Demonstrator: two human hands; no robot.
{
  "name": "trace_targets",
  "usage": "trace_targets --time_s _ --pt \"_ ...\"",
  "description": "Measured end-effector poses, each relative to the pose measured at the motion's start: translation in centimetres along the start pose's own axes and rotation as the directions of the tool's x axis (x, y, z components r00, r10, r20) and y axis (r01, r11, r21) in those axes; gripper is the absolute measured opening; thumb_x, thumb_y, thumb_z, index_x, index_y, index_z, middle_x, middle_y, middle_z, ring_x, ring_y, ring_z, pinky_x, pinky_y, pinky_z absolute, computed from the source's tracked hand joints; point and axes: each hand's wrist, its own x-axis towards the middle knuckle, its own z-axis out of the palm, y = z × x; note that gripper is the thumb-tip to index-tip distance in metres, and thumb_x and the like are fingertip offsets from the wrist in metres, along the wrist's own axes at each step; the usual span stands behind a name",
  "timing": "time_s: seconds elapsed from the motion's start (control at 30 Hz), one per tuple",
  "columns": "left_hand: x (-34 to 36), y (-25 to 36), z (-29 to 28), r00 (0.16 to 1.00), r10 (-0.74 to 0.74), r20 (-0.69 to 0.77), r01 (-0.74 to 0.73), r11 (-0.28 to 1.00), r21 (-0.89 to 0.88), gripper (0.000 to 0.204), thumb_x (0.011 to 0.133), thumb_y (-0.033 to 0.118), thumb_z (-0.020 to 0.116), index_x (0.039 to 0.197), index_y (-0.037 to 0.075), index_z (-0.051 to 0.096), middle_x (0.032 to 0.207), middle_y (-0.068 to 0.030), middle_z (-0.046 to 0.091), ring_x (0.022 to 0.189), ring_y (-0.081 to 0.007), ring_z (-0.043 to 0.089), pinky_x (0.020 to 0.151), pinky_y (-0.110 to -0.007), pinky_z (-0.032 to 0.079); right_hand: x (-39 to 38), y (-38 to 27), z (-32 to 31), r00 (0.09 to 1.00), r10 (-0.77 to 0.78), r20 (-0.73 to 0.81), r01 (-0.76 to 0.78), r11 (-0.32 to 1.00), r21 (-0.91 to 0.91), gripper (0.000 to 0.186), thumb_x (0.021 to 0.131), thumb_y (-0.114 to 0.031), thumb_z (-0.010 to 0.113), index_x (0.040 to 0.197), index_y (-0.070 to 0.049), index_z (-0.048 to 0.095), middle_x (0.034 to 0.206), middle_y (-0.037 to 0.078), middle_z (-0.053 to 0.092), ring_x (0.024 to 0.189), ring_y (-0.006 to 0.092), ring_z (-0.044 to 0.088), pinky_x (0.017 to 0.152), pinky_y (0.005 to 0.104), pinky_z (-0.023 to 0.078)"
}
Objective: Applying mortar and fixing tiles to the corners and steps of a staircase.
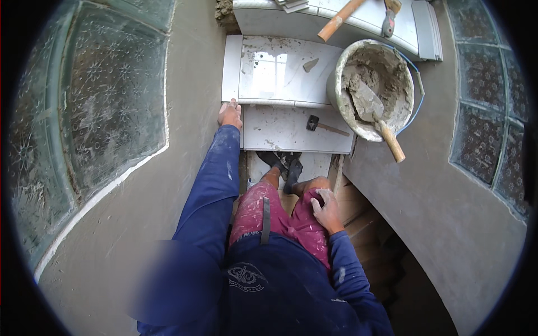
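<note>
My left hand (230,115) reaches forward to the front end of a narrow white tile strip (231,67), which lies along the left wall beside a glossy white step tile (274,75). Its fingertips touch the strip's front corner; the fingers point forward and do not wrap round it. Bent at the knuckles, with thumb and fingers apart, my right hand (327,211) rests empty on my right thigh near the knee. A small mallet (314,123) with a black head and wooden handle lies on the lower white tile surface (269,130) in front of me.
At right on the step stands a bucket (336,84) of grey mortar (392,73), a trowel (367,103) resting in it. A wooden handle (341,19) and a grey-handled tool (388,22) lie on the step above. Plastered walls (196,73) close in both sides; steps drop away at lower right.
</note>
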Motion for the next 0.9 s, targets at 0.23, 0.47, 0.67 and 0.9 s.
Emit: trace_targets --time_s 0.23,0.47,0.67,0.9 --pt "-1.3 -0.1 0.7 1.000 0.003 -0.006 -0.003 1.000 0.006 0.057 0.089 -0.002 0.062 0.139 -0.006 0.036 0.116 -0.0121 0.061 0.095 -0.0179 0.064 0.083 -0.028 0.053 0.5 3.3 1.3 0.956 0.160 0.245 -0.190 0.977 0.101 0.037 0.083 -0.021 0.065 0.112 0.003 0.064 0.111 0.024 0.064 0.107 0.0381 0.060 0.096 0.0401 0.046" --pt "-1.5 0.4 0.3 0.997 0.056 -0.052 -0.056 0.998 0.011 0.060 0.089 0.000 0.064 0.142 -0.005 0.034 0.120 -0.0129 0.059 0.099 -0.0174 0.064 0.084 -0.026 0.054 5.0 6.2 -0.1 0.991 0.076 0.108 -0.097 0.974 0.204 0.035 0.084 -0.018 0.065 0.112 0.004 0.064 0.107 0.025 0.065 0.099 0.0373 0.065 0.089 0.0382 0.050" --pt "-1.7 -0.1 0.9 0.995 0.081 -0.061 -0.080 0.997 0.025 0.059 0.087 -0.002 0.066 0.139 -0.005 0.038 0.119 -0.0131 0.060 0.096 -0.0175 0.064 0.079 -0.025 0.055 3.1 10.9 1.4 0.989 0.020 0.144 -0.039 0.990 0.133 0.034 0.085 -0.020 0.065 0.110 0.003 0.064 0.095 0.022 0.065 0.086 0.0316 0.066 0.078 0.0366 0.051" --pt "-1.1 -0.4 1.2 0.984 0.113 -0.135 -0.102 0.991 0.089 0.027 0.089 0.004 0.066 0.114 0.002 0.058 0.102 -0.0038 0.064 0.089 -0.0128 0.064 0.074 -0.022 0.056 -5.3 16.6 4.1 0.931 -0.073 0.357 0.048 0.996 0.078 0.032 0.082 -0.027 0.065 0.105 -0.006 0.069 0.101 0.022 0.067 0.095 0.0397 0.063 0.090 0.0430 0.048"
